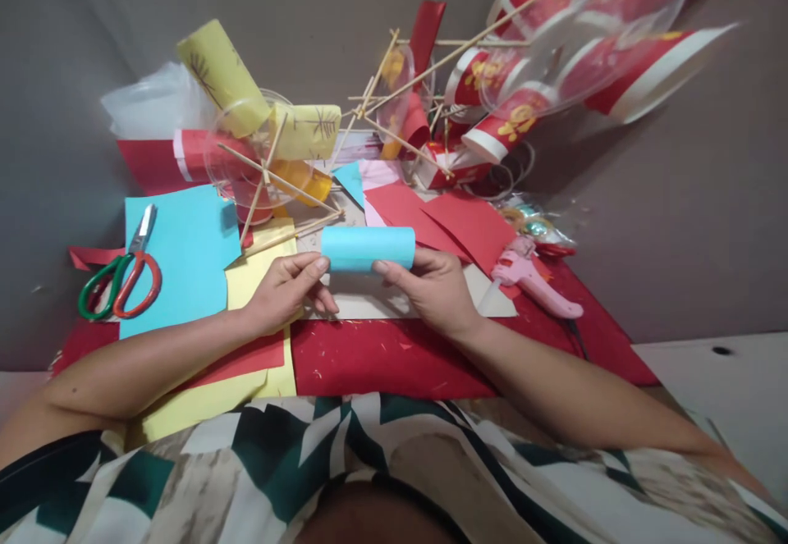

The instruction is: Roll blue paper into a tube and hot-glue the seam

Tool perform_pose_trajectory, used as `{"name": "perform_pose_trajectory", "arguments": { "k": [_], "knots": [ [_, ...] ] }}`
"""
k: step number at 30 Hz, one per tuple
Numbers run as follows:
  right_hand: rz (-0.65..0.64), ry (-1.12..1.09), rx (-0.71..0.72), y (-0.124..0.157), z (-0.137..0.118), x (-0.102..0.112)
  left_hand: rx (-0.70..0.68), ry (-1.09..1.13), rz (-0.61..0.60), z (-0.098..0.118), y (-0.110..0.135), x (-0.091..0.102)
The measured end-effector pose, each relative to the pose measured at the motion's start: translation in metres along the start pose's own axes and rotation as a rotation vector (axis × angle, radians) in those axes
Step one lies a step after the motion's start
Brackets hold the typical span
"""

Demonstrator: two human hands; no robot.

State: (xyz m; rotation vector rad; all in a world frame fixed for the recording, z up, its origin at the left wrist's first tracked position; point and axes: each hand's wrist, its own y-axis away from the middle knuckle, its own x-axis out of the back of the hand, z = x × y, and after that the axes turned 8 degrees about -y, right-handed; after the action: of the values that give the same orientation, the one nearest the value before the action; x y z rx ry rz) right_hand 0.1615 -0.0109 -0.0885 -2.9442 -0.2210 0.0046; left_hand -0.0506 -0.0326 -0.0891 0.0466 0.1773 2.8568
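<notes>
A light-blue paper tube (368, 249) lies level between my two hands, above a pale sheet of board (363, 302). My left hand (292, 284) pinches the tube's left end between thumb and fingers, its lower fingers bent beneath. At the other end, my right hand (438, 285) grips with the thumb in front and the fingers behind, where they are partly hidden. Red paper pieces (424, 216) lie just beyond the tube. To the right of my right hand rests a pink glue gun (533, 280).
Scissors with green and orange handles (126, 277) lie on blue paper (185, 240) at left. Behind stand stick-and-cup constructions, one with yellow paper tubes (225, 76), another with red-and-white paper cups (510, 121). A red cloth (382, 355) covers the table; yellow paper (213, 404) lies near my left forearm.
</notes>
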Motion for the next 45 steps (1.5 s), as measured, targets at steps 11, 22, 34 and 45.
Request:
{"name": "perform_pose_trajectory", "arguments": {
  "k": [11, 22, 34, 45],
  "knots": [
    [-0.101, -0.055, -0.019, 0.001, -0.004, 0.001, 0.004, -0.002, 0.046, -0.005, -0.003, 0.002],
    [-0.069, -0.126, -0.170, -0.002, 0.008, 0.006, 0.006, -0.018, 0.010, -0.004, -0.003, 0.000],
    [-0.120, -0.238, -0.225, -0.001, 0.011, 0.005, -0.023, 0.033, 0.063, -0.003, -0.004, -0.001],
    [-0.102, -0.271, -0.278, 0.000, 0.003, 0.003, -0.130, 0.055, 0.132, 0.001, -0.006, 0.001]
  ]
}}
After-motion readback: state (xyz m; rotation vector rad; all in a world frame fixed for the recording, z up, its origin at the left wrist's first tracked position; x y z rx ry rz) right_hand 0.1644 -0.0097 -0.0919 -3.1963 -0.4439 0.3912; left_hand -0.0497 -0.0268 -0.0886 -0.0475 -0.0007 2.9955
